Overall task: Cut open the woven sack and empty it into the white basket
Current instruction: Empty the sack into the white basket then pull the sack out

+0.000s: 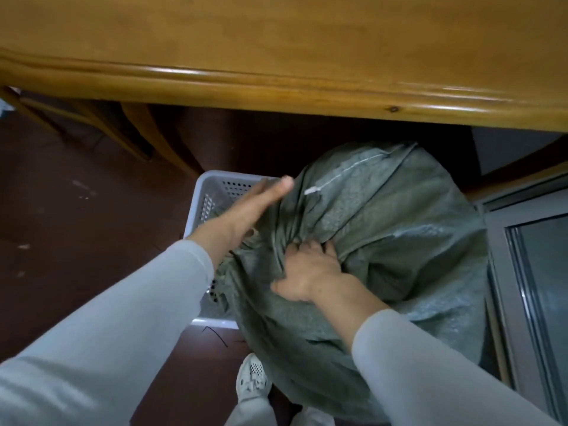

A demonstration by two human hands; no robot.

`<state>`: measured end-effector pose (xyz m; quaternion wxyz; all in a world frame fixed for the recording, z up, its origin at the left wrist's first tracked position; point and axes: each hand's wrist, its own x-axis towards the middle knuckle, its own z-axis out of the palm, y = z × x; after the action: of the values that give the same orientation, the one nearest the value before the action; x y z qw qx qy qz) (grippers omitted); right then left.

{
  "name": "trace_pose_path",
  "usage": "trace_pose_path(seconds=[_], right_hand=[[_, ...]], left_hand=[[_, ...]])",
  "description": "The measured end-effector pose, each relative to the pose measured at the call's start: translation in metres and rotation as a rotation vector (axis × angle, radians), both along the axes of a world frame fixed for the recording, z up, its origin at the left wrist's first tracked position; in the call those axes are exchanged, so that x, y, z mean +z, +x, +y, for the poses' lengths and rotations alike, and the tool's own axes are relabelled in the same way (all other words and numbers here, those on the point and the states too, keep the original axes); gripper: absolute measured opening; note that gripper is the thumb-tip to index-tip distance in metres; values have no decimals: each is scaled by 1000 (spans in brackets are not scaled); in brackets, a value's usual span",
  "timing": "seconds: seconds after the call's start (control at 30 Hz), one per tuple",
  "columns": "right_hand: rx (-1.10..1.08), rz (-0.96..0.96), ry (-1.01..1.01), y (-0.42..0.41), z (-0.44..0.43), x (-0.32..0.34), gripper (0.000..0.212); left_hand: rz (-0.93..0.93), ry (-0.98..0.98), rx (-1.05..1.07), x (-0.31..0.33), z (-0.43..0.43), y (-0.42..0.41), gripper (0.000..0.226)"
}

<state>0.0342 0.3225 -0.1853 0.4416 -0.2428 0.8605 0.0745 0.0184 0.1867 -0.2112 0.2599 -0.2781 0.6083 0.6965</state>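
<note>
- Grey-green woven sack (399,241): bulky, rounded, heavily creased, with a slight sheen on the weave. It fills the frame from centre out to 4 o'clock, below the table edge.
- A white stitched seam runs diagonally across the sack's top, towards 12 o'clock of it; one short white thread end hangs loose there.
- The sack's 9 o'clock edge overlaps the white perforated plastic basket (212,179) and hides the basket's right part. Can't tell whether the sack's mouth is open.
- The basket sits on the dark red-brown floor (76,210). Its rim and a hole-patterned wall are visible, and its contents are mostly hidden.
- Right hand (310,272): fingers dug in and clenched on a bunched fold of sack fabric, near the sack's middle.
- Left hand (261,201): motion-blurred, fingers straight and together, lying flat against the sack's 10 o'clock edge above the basket and gripping nothing.
- Both arms are in light grey sleeves.
- Count: 1 sack, 1 basket, 2 hands, 1 white mesh shoe (253,378) at 6 o'clock.
- Varnished wooden table (276,84) spans the top, 10 to 2 o'clock.
- Metal-framed glass panel (538,272) at 3 to 4 o'clock, just beside the sack.
- Thin black strand (215,333) on the floor at the basket's near rim.
</note>
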Motion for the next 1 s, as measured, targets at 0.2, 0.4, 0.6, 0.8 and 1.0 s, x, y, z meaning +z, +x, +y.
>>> trace_pose_path(seconds=[0.2,0.4,0.6,0.8,1.0], right_hand=[[52,-114,-132,-3,8,20,68],[-465,520,-615,-35,90,51,19],[-1169,425,-444,-56,184,25,67],[-992,499,-620,-14,138,32,23],[-711,229,-749,46,47,23,27]], left_hand=[[119,-676,-545,-8,32,-19,62],[25,-734,-522,-16,23,4,25],[60,-634,-324,-10,8,21,32],[-88,-297,191,32,-1,21,85],[-71,-379,138,49,2,24,148]])
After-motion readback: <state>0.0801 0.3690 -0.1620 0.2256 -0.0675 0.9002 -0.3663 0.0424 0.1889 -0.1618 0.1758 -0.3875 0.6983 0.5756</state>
